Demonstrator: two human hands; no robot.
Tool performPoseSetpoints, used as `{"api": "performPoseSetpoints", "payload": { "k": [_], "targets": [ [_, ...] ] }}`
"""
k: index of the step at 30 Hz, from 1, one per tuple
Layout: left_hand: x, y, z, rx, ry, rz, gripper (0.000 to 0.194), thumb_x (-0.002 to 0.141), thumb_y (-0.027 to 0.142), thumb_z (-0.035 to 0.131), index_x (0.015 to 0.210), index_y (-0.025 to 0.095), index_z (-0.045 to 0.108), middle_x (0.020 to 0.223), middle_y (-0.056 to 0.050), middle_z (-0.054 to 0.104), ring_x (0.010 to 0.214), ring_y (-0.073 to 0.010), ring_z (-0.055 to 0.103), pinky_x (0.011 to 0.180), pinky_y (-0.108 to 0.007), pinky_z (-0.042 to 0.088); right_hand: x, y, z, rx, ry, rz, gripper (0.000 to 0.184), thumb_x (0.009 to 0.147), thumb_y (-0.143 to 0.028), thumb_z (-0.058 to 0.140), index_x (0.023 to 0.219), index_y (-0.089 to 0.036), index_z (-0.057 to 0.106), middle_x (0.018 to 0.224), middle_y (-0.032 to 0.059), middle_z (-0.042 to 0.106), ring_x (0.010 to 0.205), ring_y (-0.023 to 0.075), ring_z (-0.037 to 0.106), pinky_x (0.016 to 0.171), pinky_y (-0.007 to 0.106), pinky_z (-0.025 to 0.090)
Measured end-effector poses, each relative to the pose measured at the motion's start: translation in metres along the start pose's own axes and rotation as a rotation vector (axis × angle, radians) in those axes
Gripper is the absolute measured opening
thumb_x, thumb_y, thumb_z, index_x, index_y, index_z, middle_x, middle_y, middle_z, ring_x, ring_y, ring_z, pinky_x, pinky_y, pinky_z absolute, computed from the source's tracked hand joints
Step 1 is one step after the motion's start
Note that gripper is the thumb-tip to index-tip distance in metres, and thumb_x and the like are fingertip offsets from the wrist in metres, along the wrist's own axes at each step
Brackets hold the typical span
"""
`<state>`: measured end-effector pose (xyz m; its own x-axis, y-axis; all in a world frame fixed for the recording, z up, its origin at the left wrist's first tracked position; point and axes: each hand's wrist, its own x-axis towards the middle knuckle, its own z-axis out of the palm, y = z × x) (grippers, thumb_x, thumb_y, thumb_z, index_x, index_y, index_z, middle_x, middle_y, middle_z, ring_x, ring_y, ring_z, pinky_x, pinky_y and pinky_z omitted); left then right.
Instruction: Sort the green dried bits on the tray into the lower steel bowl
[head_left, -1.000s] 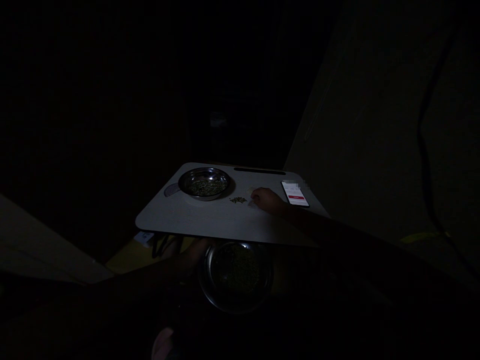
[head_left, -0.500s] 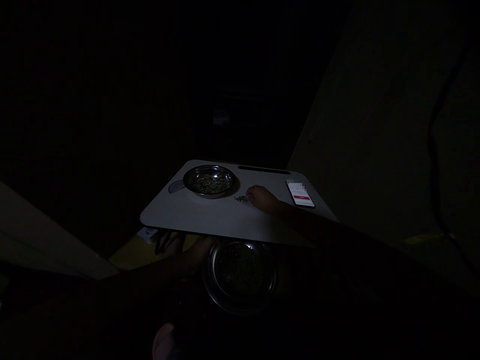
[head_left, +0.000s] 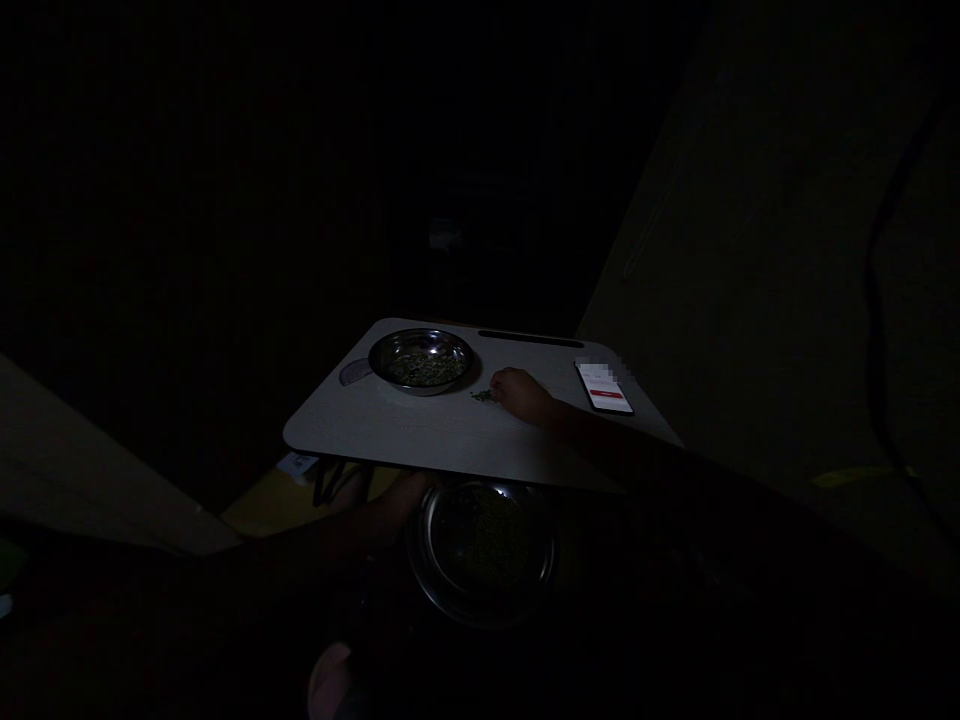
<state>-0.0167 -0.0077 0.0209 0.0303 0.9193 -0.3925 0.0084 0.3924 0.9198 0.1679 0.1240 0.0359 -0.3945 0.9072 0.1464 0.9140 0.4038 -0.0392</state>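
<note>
My right hand (head_left: 523, 394) is over the small white table (head_left: 420, 432), fingers pinched together beside a little heap of green bits (head_left: 481, 396). Something pale shows at its fingertips, too dim to name. Left of that heap stands a shiny steel bowl (head_left: 382, 372) with chopped-looking green pieces in it. Below the table's near edge, a larger steel bowl (head_left: 551, 560) holds more green stuff, dark and hard to make out. At this lower bowl's upper left rim my left hand (head_left: 405, 497) is closed, its fingers partly lost in shadow.
A lit phone (head_left: 604, 388) lies at the table's right side. A dark slot (head_left: 531, 339) runs along the far edge. Part of a foot (head_left: 330, 680) shows at the bottom. A pale wall (head_left: 750, 300) rises on the right, with a dark cable (head_left: 874, 300). The surroundings are very dark.
My right hand stays by the green heap with its fingers shifted slightly. The view has moved a little; the bowls and my left hand keep their places.
</note>
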Motion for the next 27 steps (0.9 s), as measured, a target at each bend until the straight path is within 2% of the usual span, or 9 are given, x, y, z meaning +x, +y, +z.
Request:
{"api": "performPoseSetpoints", "payload": {
  "k": [5,10,15,19,22,25,27],
  "targets": [
    [-0.005,0.003,0.003,0.151,0.183,-0.017,0.010,0.052,0.018,0.055,0.062,0.020,0.053,0.048,0.001,0.053,0.048,-0.0162,0.052,0.043,-0.025,0.037,0.003,0.002,0.003,0.000,0.025,-0.020,0.021,0.075,-0.017,0.040,0.086,-0.010,0.057,0.089,0.0116,0.058,0.082,0.0164,0.051,0.070,0.022,0.034],
    [0.000,-0.006,0.001,0.126,0.100,0.016,0.010,0.055,0.021,0.053,0.065,0.020,0.054,0.051,0.000,0.055,0.049,-0.0162,0.053,0.045,-0.026,0.039,0.007,0.004,0.007,0.008,0.031,0.021,0.021,0.075,-0.017,0.041,0.086,-0.010,0.058,0.089,0.0115,0.058,0.081,0.0162,0.051,0.069,0.022,0.035],
    [-0.001,-0.005,0.000,0.222,0.291,0.021,0.016,0.051,0.020,0.056,0.067,0.020,0.055,0.058,-0.001,0.057,0.056,-0.0182,0.054,0.046,-0.027,0.039,0.010,0.002,0.006,-0.005,0.032,0.000,0.021,0.075,-0.017,0.040,0.084,-0.010,0.058,0.087,0.0114,0.058,0.080,0.0160,0.051,0.068,0.022,0.035],
    [0.000,-0.004,0.000,0.139,0.195,0.023,0.016,0.051,0.018,0.055,0.067,0.020,0.054,0.053,0.000,0.056,0.054,-0.0171,0.054,0.046,-0.026,0.039,0.013,0.000,0.006,-0.032,0.015,-0.007,0.021,0.075,-0.016,0.040,0.081,-0.011,0.059,0.086,0.0111,0.058,0.078,0.0157,0.051,0.067,0.022,0.036],
    [0.002,-0.004,0.001,0.108,0.207,0.011,0.017,0.051,0.016,0.053,0.068,0.020,0.054,0.053,0.000,0.056,0.051,-0.0170,0.053,0.045,-0.026,0.039,0.016,0.000,0.007,-0.020,0.013,0.004,0.021,0.074,-0.015,0.040,0.082,-0.010,0.059,0.086,0.0116,0.058,0.079,0.0160,0.051,0.067,0.022,0.036],
    [0.004,-0.004,0.000,0.077,0.119,-0.025,0.013,0.052,0.013,0.051,0.062,0.021,0.052,0.048,0.002,0.052,0.047,-0.0157,0.052,0.044,-0.025,0.038,0.019,0.001,0.010,0.006,0.022,-0.002,0.022,0.074,-0.013,0.040,0.085,-0.010,0.058,0.089,0.0115,0.057,0.081,0.0158,0.051,0.070,0.022,0.035],
    [0.005,-0.005,-0.001,0.077,0.106,-0.002,0.013,0.051,0.013,0.053,0.062,0.021,0.052,0.050,0.002,0.052,0.048,-0.0151,0.051,0.043,-0.025,0.038,0.020,0.001,0.010,0.012,0.024,-0.001,0.022,0.074,-0.013,0.040,0.085,-0.010,0.058,0.090,0.0116,0.057,0.082,0.0157,0.051,0.072,0.022,0.035]
  ]
}}
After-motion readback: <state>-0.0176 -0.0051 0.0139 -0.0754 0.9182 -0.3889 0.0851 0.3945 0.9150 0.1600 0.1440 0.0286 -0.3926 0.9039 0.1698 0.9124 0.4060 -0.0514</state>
